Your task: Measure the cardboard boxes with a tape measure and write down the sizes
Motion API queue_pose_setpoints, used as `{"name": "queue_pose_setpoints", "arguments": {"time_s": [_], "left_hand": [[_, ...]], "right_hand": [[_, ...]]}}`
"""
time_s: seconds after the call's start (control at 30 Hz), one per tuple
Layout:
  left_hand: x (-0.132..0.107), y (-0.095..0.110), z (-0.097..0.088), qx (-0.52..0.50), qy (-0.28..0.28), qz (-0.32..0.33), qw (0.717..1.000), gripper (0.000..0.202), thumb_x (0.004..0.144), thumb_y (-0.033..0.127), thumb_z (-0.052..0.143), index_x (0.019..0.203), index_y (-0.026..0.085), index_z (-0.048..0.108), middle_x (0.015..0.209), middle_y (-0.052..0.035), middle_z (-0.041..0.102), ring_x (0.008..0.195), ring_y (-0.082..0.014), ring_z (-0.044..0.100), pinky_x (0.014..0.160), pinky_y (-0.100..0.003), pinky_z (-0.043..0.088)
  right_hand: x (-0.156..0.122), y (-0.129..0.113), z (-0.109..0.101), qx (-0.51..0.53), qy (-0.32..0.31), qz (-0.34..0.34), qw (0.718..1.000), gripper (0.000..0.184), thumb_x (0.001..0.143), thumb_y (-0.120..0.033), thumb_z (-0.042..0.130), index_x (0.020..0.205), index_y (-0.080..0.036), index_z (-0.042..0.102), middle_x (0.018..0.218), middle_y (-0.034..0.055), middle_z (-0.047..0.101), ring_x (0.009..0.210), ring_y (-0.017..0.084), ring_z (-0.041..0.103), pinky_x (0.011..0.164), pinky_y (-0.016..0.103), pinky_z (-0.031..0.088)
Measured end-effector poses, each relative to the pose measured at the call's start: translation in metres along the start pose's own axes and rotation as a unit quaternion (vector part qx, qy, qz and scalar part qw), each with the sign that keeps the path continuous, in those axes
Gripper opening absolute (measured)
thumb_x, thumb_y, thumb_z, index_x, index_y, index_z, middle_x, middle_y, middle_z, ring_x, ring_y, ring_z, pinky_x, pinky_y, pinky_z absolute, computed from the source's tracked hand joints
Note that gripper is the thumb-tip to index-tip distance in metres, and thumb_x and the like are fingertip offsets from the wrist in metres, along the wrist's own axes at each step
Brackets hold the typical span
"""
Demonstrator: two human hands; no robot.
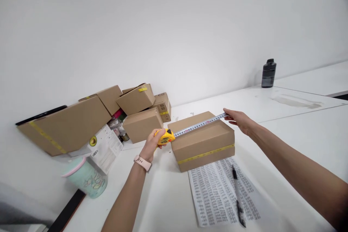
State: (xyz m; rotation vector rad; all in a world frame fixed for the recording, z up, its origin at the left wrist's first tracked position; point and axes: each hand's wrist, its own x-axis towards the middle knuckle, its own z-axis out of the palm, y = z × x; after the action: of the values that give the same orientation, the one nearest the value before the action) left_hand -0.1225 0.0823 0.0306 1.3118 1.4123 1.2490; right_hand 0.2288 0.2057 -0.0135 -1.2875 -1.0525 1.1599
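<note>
Holding the yellow plastic tape measure [166, 137] in our left hand [152, 145], we pinch its thin silver metal strip [199, 126] with our right hand [242, 121], over the brown cardboard box [203, 147] on the white table [160, 195]. The tape measure looks light and hard, best gripped by its sides; the strip may bend. Our right hand hides 1 end. Print on the white paper sheet [213, 197] is blurry.
</note>
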Motion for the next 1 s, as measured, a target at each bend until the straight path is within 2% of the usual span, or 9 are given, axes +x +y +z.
{"name": "queue_pose_setpoints", "arguments": {"time_s": [0.17, 0.3, 0.57, 0.67, 0.83, 1.0], "left_hand": [[0.017, -0.019, -0.023, 0.023, 0.018, -0.028, 0.999, 0.059, 0.071, 0.064, 0.073, 0.098, 0.012, 0.066, 0.08, -0.0061, 0.07, 0.056, -0.0124, 0.059, 0.049, -0.022, 0.035], [0.024, -0.028, -0.034, 0.026, 0.015, -0.043, 0.999, 0.06, 0.071, 0.065, 0.07, 0.101, 0.012, 0.067, 0.08, -0.0061, 0.07, 0.055, -0.0127, 0.059, 0.047, -0.022, 0.035], [0.032, -0.03, -0.038, 0.017, -0.009, -0.058, 0.998, 0.056, 0.072, 0.064, 0.068, 0.097, 0.014, 0.067, 0.077, -0.0046, 0.069, 0.053, -0.0123, 0.058, 0.045, -0.021, 0.036], [0.032, -0.031, -0.038, 0.017, -0.014, -0.052, 0.998, 0.054, 0.072, 0.064, 0.068, 0.097, 0.015, 0.068, 0.078, -0.0048, 0.069, 0.054, -0.0123, 0.058, 0.046, -0.021, 0.036], [0.032, -0.033, -0.039, 0.024, -0.018, -0.05, 0.998, 0.055, 0.073, 0.065, 0.066, 0.094, 0.015, 0.069, 0.078, -0.0059, 0.07, 0.054, -0.0125, 0.058, 0.046, -0.022, 0.036], [0.028, -0.029, -0.039, 0.033, -0.029, -0.041, 0.998, 0.057, 0.073, 0.066, 0.067, 0.097, 0.015, 0.071, 0.084, -0.0065, 0.071, 0.056, -0.0119, 0.058, 0.049, -0.022, 0.037]], "right_hand": [[0.007, 0.024, 0.008, -0.076, -0.01, 0.033, 0.996, 0.035, 0.083, -0.052, 0.065, 0.072, -0.02, 0.062, 0.086, 0.0096, 0.07, 0.083, 0.024, 0.063, 0.075, 0.034, 0.046], [0.0, 0.027, 0.016, -0.121, -0.028, 0.037, 0.992, 0.041, 0.077, -0.062, 0.068, 0.076, -0.022, 0.06, 0.091, 0.0098, 0.072, 0.087, 0.026, 0.064, 0.073, 0.035, 0.046], [-0.002, 0.025, 0.015, -0.16, -0.053, 0.046, 0.985, 0.051, 0.077, -0.071, 0.065, 0.087, -0.021, 0.064, 0.106, 0.0136, 0.074, 0.097, 0.029, 0.066, 0.082, 0.038, 0.047], [-0.001, 0.026, 0.014, -0.169, -0.052, 0.045, 0.983, 0.052, 0.077, -0.071, 0.065, 0.086, -0.021, 0.064, 0.107, 0.0147, 0.074, 0.096, 0.029, 0.066, 0.08, 0.038, 0.048], [0.0, 0.027, 0.014, -0.186, -0.048, 0.03, 0.981, 0.05, 0.078, -0.07, 0.064, 0.081, -0.021, 0.063, 0.099, 0.013, 0.074, 0.087, 0.026, 0.066, 0.072, 0.035, 0.049], [0.003, 0.022, 0.016, -0.244, -0.018, -0.008, 0.97, 0.047, 0.077, -0.064, 0.067, 0.062, -0.023, 0.051, 0.073, 0.0064, 0.065, 0.073, 0.022, 0.058, 0.062, 0.033, 0.04]]}}
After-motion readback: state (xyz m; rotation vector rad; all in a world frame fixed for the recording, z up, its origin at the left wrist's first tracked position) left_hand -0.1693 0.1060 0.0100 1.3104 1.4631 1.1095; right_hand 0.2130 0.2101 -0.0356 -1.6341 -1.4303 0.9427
